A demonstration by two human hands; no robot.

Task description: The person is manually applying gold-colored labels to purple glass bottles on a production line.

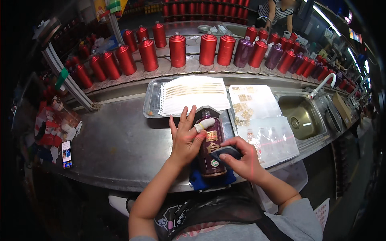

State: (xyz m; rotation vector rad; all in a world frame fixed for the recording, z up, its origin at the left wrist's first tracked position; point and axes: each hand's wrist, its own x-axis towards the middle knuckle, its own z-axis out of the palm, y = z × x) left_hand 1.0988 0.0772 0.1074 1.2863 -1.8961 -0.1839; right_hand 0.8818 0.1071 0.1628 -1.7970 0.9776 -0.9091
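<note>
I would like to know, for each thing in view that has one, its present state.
Purple bottle: lying or leaning back, neck pointing away
Left hand: fingers spread, wrapped index finger over the bottle
Right hand: closed on dark flat tool
Dark flat tool: held at the bottle's front
Red bottles: upright
Phone: screen lit
Clear tray: bearing white sheets
Tap: no running water visible

Bright tube lights [326, 20] at upper right, soft sheen on the steel counter [116, 136], dark corners, curved fisheye edges.
</note>
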